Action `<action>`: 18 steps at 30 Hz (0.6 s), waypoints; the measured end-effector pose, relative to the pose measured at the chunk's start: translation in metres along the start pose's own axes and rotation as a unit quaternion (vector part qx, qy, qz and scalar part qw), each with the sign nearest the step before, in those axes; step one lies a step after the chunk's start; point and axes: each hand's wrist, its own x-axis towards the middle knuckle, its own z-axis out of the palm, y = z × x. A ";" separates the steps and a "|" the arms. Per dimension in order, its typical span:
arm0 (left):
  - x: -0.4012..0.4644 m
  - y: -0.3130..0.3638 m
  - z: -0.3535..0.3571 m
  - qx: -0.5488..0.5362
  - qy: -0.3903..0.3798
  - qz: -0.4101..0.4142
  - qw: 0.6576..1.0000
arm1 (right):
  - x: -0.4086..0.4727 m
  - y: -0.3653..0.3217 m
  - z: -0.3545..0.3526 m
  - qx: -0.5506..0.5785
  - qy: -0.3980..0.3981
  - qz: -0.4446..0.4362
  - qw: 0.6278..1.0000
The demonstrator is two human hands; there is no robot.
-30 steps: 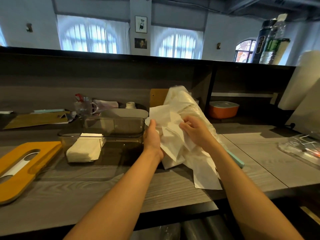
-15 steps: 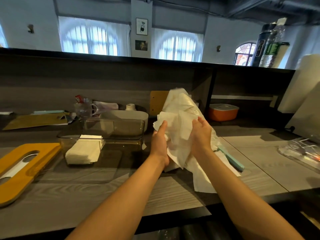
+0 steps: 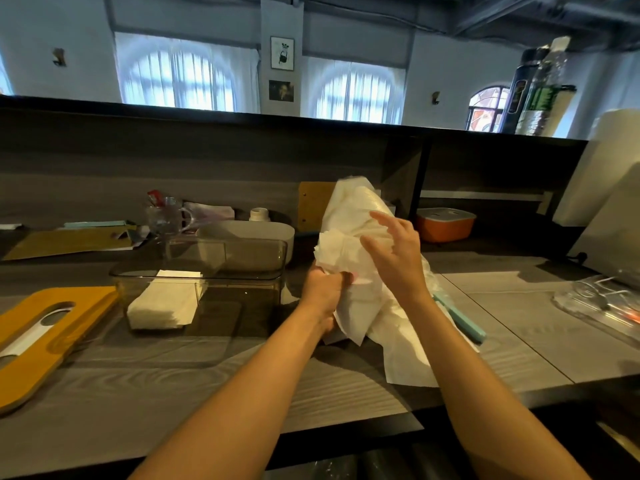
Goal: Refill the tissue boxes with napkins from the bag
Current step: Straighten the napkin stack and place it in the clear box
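Note:
A clear plastic bag (image 3: 356,209) of white napkins stands upright at the middle of the counter. My left hand (image 3: 323,291) is shut on a bunch of napkins (image 3: 334,249) sticking out of the bag's lower left side. My right hand (image 3: 398,258) hovers in front of the bag with fingers spread, touching or just off the plastic. Left of the bag sits a clear tissue box (image 3: 242,278) with its top off; a small stack of napkins (image 3: 162,303) lies in its left end. The box's orange slotted lid (image 3: 48,337) lies flat at the far left.
A grey tub (image 3: 249,233) and a glass mug (image 3: 166,216) stand behind the box. An orange container (image 3: 445,225) sits under the shelf at the right. A teal-handled tool (image 3: 460,318) lies beside the bag. Clear plastic packaging (image 3: 602,303) is at the right edge.
My left hand has closed around the napkins and dropped lower. My right hand has let go of them and opened, lifting in front of the bag.

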 end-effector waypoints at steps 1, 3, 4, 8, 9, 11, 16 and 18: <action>-0.001 0.002 0.000 0.008 -0.018 -0.001 1.000 | 0.001 -0.002 -0.004 -0.023 -0.027 -0.049 0.998; -0.004 0.005 -0.001 0.018 -0.051 -0.002 0.999 | 0.002 -0.002 -0.008 -0.037 -0.092 -0.095 0.991; -0.004 0.006 -0.002 0.027 -0.066 -0.003 0.997 | 0.003 0.001 -0.008 -0.042 -0.115 -0.100 0.987; -0.005 0.007 -0.003 0.054 -0.110 -0.007 0.992 | 0.005 0.007 -0.005 -0.064 -0.140 -0.106 0.982; -0.004 0.006 -0.003 0.057 -0.109 -0.006 0.992 | 0.005 0.005 -0.005 -0.041 -0.128 -0.106 0.985; -0.003 0.006 -0.002 0.053 -0.105 -0.010 0.993 | 0.005 0.003 -0.007 0.031 -0.094 -0.087 0.991; 0.000 0.003 -0.004 0.018 -0.089 -0.027 0.995 | 0.009 0.002 -0.020 0.268 0.062 0.037 0.961; 0.004 0.003 -0.007 -0.029 -0.069 -0.044 0.996 | 0.010 0.002 -0.025 0.360 0.076 0.071 0.927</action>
